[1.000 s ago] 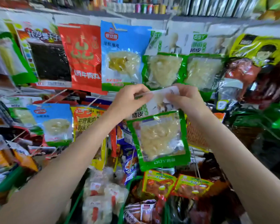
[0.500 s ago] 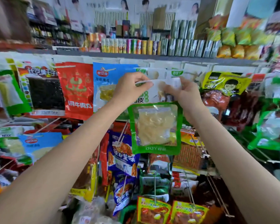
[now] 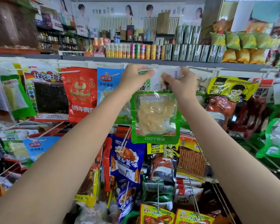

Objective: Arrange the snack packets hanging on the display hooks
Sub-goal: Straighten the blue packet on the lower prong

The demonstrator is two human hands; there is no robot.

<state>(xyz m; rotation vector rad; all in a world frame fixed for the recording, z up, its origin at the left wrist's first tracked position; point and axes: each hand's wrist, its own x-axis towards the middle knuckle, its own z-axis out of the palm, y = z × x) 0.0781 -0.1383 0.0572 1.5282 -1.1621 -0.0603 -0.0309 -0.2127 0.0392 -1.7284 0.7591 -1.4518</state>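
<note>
Display wall [image 3: 152, 62]: you face rows of hooks crowded with hanging packets; a shelf above carries canisters [image 3: 129, 50] and boxes. Top row, left to right: a black-windowed packet [image 3: 48, 96], a red packet [image 3: 81, 92] and a blue packet [image 3: 108, 88] already hang in line; a yellow packet [image 3: 229, 88] hangs to the right.

Green-bordered snack packet [image 3: 154, 115]: raised to top-row height, between the blue and yellow packets; its clear window shows pale strips. Whether its hole is on a hook cannot be told.

Your left hand [image 3: 134, 76] and right hand [image 3: 181, 83] each pinch its white header.

Progress, as a judgement: this packet is mid-hanging; the lower rows look jumbled and remain to be arranged.
</note>
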